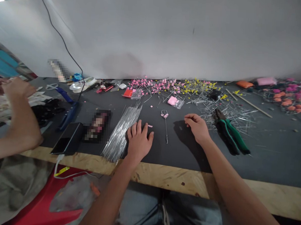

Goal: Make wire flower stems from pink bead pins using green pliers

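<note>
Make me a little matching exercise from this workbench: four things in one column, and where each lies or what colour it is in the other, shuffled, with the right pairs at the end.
Things
1. Pliers
2. Bundle of straight wires
3. Looped wire piece with pink bits
4. Orange packet

Places and colours
A. On the table between the person's left hand and right hand
B. At the back of the table, near the pale wall
C. Green and black handles
D. Silver, right next to the left hand

Right pairs: 1-C, 2-D, 3-A, 4-B
</note>
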`<state>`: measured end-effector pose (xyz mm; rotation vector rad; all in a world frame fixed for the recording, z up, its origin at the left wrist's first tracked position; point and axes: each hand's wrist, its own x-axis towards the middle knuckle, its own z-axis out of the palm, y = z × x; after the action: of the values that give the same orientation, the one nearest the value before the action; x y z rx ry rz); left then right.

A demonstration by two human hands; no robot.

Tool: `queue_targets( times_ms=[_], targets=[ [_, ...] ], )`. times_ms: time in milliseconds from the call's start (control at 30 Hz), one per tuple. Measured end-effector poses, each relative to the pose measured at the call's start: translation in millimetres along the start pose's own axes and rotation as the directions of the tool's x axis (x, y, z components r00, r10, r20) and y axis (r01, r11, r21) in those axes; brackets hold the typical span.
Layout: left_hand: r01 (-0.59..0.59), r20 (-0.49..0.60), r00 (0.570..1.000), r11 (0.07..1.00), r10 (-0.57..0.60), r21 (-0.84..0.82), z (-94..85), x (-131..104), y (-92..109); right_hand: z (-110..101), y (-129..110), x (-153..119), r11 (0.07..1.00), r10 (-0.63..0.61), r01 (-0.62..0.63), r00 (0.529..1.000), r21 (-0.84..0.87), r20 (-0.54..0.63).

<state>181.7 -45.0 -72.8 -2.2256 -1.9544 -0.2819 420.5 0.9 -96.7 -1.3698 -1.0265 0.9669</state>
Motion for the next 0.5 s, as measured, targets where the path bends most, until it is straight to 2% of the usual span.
queue_targets(
  times_ms=[500],
  targets=[
    [0.004, 0.002, 1.000, 0.998, -0.004, -0.058, -2.4, -1.0, -0.4, 0.1, 0.1, 0.0, 1.000, 0.000, 0.000, 1.000, 0.006, 0.009]
  ],
)
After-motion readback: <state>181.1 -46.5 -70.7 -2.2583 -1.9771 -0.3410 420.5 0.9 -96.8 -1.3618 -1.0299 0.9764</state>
